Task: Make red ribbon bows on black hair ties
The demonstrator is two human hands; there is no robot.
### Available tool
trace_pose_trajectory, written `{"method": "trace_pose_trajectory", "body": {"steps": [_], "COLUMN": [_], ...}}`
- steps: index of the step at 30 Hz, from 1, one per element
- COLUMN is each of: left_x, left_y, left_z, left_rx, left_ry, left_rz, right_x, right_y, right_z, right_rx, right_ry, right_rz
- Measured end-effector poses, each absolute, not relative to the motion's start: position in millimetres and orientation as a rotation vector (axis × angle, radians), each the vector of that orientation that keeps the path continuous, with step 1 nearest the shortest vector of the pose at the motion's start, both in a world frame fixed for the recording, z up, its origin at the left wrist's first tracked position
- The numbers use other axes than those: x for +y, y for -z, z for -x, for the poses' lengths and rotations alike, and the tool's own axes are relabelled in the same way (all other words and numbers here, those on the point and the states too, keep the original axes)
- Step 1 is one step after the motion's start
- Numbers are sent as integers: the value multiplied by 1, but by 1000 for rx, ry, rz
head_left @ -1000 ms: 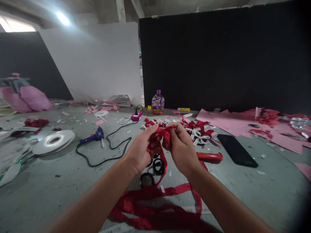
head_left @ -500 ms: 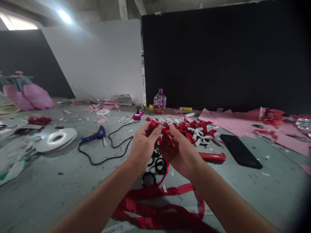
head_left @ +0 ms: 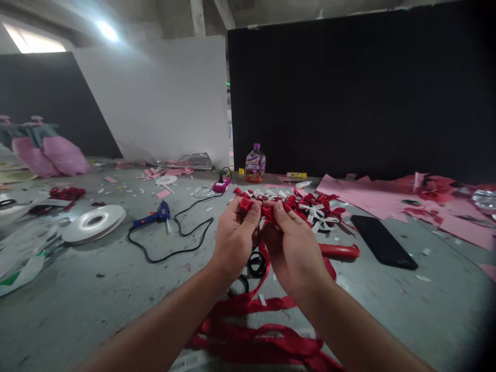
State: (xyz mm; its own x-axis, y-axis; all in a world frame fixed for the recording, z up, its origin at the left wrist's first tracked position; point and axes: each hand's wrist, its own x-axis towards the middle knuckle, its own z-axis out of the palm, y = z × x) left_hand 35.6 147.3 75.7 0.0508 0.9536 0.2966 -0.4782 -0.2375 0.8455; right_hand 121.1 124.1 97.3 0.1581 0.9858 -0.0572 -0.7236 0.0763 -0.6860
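Note:
Both my hands pinch a red ribbon (head_left: 267, 211) above the table. My left hand (head_left: 237, 235) has its thumb and fingers pressed on the ribbon's left part. Close beside it, my right hand (head_left: 292, 243) grips the right part the same way. The ribbon is bunched between the fingertips; its exact shape is partly hidden. A length of it hangs down to loose red ribbon (head_left: 251, 307) lying in folds near me. Several black rings (head_left: 256, 264) lie below my hands. Behind them is a pile of red and white ribbon bows (head_left: 320, 209).
To the left lie a blue glue gun (head_left: 155, 214) with a black cord and a white ribbon spool (head_left: 95, 223). On the right are a black phone (head_left: 383, 242), a red cylindrical object (head_left: 341, 251) and pink paper sheets (head_left: 372, 194). A drink bottle (head_left: 255, 164) stands behind.
My hands have come to a firmer pinch on the red ribbon, with the right thumb now pressed on it and the ribbon drawn across between both hands. The view has shifted slightly.

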Motion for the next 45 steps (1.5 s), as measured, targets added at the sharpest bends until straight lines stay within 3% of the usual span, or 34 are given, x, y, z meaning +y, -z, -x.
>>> {"method": "trace_pose_trajectory", "body": {"steps": [13,21,31,45], "left_x": [134,141,158,156], "left_y": [-87,-92,-98,-103], "left_z": [-43,-31,-17,-19], "left_rx": [556,478,581,517], "left_ry": [-1486,-1304,-1251,-1421], "left_rz": [-753,-823,-957,-711], "right_x": [128,135,137,131], "right_y": [-89,-89,-80,-80], "right_z": [-122,-140,-148,-142], "right_rx": [-439,-791,-1293,-1342], "right_ry": [-1437,-1296,-844,-763], "right_rz": [616,534,664,579]}}
